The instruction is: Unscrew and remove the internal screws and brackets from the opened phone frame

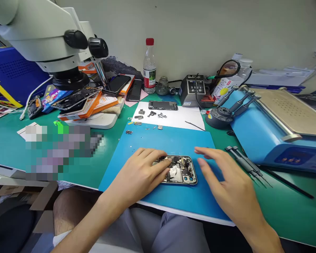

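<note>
An opened phone (185, 171) lies on the blue mat (171, 200), its inner parts and two blue-tinted camera rings showing. My left hand (142, 172) is on the phone's left half, with fingers at the far edge and over the inside; it hides that end. To the right of the phone, my right hand (229, 182) hovers with thumb and fingers apart, holding nothing and not touching the phone. Small removed parts (160, 127) are scattered on the mat's far side. More parts (152, 114) and a phone screen (163, 105) lie on white paper (171, 118).
A microscope (65, 45) rises at left above stacked phones and boxes (89, 105). At right are a screwdriver holder (219, 117), loose screwdrivers (246, 163) and a blue machine (274, 137). A bottle (149, 66) and soldering station (192, 92) stand behind.
</note>
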A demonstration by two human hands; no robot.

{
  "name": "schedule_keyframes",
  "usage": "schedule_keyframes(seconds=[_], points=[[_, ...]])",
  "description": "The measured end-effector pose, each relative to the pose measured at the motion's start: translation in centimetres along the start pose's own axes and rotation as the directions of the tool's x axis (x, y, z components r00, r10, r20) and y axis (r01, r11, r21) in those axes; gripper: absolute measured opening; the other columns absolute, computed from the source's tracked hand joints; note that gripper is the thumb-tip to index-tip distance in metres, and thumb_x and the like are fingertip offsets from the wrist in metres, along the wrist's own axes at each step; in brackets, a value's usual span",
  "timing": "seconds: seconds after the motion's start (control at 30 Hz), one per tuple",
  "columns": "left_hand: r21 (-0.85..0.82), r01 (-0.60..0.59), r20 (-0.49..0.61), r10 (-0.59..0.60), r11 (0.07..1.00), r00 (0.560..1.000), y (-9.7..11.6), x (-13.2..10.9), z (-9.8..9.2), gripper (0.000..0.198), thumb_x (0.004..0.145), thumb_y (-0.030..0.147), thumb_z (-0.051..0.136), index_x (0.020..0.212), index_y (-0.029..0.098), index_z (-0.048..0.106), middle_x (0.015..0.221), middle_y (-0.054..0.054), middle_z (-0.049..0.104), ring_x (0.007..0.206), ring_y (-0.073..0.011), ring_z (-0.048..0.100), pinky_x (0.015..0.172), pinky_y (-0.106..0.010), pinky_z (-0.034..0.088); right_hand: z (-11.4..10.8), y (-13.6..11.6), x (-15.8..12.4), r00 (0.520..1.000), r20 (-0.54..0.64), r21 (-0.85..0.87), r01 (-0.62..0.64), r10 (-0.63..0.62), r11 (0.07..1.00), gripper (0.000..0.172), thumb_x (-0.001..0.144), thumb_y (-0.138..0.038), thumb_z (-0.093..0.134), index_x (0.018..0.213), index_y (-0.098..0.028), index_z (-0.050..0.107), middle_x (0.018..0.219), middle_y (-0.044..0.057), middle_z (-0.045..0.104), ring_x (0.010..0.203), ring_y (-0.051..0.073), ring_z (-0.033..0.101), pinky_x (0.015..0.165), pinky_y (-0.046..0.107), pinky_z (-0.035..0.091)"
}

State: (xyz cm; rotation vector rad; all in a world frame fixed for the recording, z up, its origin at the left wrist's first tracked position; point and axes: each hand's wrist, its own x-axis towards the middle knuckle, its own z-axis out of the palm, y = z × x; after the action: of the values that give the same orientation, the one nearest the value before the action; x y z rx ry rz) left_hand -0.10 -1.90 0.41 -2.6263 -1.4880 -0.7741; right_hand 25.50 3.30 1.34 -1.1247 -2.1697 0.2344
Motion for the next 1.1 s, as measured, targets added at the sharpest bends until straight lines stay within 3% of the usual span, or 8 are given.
schedule_keyframes(seconds=[0.1,0.17,0.4,0.57,0.7,0.83,0.93,1.1], points=[[0.020,0.000,-0.003,0.000,1.000,1.000,0.3,0.0,0.0,0.028,0.116,0.027,0.053,0.134,0.016,0.072,0.133,-0.011,0.077,0.114,-0.0268,0.073,0.095,-0.045,0.055,-0.7,0.4,-0.9,0.985,-0.087,0.030,-0.149,0.152,0.988,0.021,0.111,-0.031,0.059,0.127,-0.033,0.073,0.119,0.003,0.081,0.111,0.025,0.078,0.104,0.043,0.063],[0.029,0.005,0.009,-0.006,1.000,1.000,0.5,0.0,0.0,0.028,0.116,0.027,0.054,0.135,0.016,0.071,0.134,-0.011,0.077,0.115,-0.0270,0.073,0.096,-0.045,0.055,-0.7,0.5,-1.1,0.981,-0.087,0.043,-0.173,0.176,0.984,0.021,0.111,-0.030,0.060,0.126,-0.034,0.073,0.117,0.002,0.081,0.108,0.024,0.079,0.102,0.042,0.063],[0.072,-0.011,0.044,0.007,0.997,0.999,0.6,0.3,0.0,0.027,0.117,0.027,0.051,0.135,0.016,0.069,0.139,-0.011,0.075,0.116,-0.0281,0.072,0.096,-0.046,0.054,0.1,0.3,-0.9,0.999,-0.029,-0.022,0.043,-0.043,0.999,0.024,0.109,-0.017,0.060,0.127,-0.030,0.069,0.119,0.003,0.081,0.114,0.024,0.078,0.107,0.040,0.059],[0.046,0.015,0.057,-0.018,0.999,0.998,0.6,0.4,-0.2,0.025,0.118,0.024,0.049,0.132,0.017,0.069,0.139,-0.010,0.075,0.121,-0.0271,0.070,0.097,-0.044,0.054,-0.1,0.3,-0.8,0.994,-0.065,-0.016,0.092,-0.092,0.996,0.021,0.108,-0.017,0.063,0.124,-0.028,0.070,0.115,0.003,0.081,0.109,0.022,0.078,0.103,0.037,0.059],[-0.011,0.087,0.106,-0.086,0.996,0.991,1.1,0.9,-0.5,0.022,0.117,0.023,0.052,0.129,0.019,0.069,0.135,-0.007,0.074,0.118,-0.0260,0.070,0.099,-0.044,0.052,-0.5,0.3,-1.1,0.995,-0.054,0.054,0.082,-0.079,0.995,0.019,0.107,-0.016,0.063,0.120,-0.027,0.071,0.103,-0.001,0.080,0.093,0.016,0.078,0.089,0.029,0.059],[0.008,0.168,0.042,-0.168,0.986,0.985,1.6,1.4,-0.2,0.016,0.114,0.020,0.056,0.124,0.018,0.069,0.132,-0.010,0.071,0.122,-0.0291,0.065,0.101,-0.046,0.048,-0.7,0.4,-1.5,0.998,-0.042,0.121,0.051,-0.047,0.991,0.021,0.108,-0.014,0.059,0.119,-0.028,0.069,0.091,-0.004,0.077,0.077,0.012,0.074,0.078,0.027,0.056],[-0.013,0.162,-0.015,-0.162,0.987,0.987,2.0,1.2,0.0,0.017,0.113,0.019,0.059,0.128,0.020,0.068,0.131,-0.009,0.071,0.116,-0.0277,0.063,0.096,-0.043,0.047,-0.7,0.3,-1.4,0.988,0.053,0.182,0.133,-0.145,0.974,0.021,0.104,-0.012,0.065,0.119,-0.027,0.067,0.097,-0.002,0.078,0.082,0.013,0.074,0.079,0.027,0.057],[-0.110,-0.020,0.034,0.024,0.994,0.999,2.4,0.4,-0.1,0.016,0.115,0.024,0.059,0.125,0.022,0.071,0.119,-0.004,0.076,0.109,-0.0218,0.065,0.094,-0.038,0.045,-0.8,0.7,-1.2,0.942,0.261,0.265,0.140,-0.211,0.954,0.025,0.102,-0.021,0.074,0.125,-0.029,0.067,0.116,0.001,0.076,0.108,0.017,0.073,0.092,0.027,0.060]])
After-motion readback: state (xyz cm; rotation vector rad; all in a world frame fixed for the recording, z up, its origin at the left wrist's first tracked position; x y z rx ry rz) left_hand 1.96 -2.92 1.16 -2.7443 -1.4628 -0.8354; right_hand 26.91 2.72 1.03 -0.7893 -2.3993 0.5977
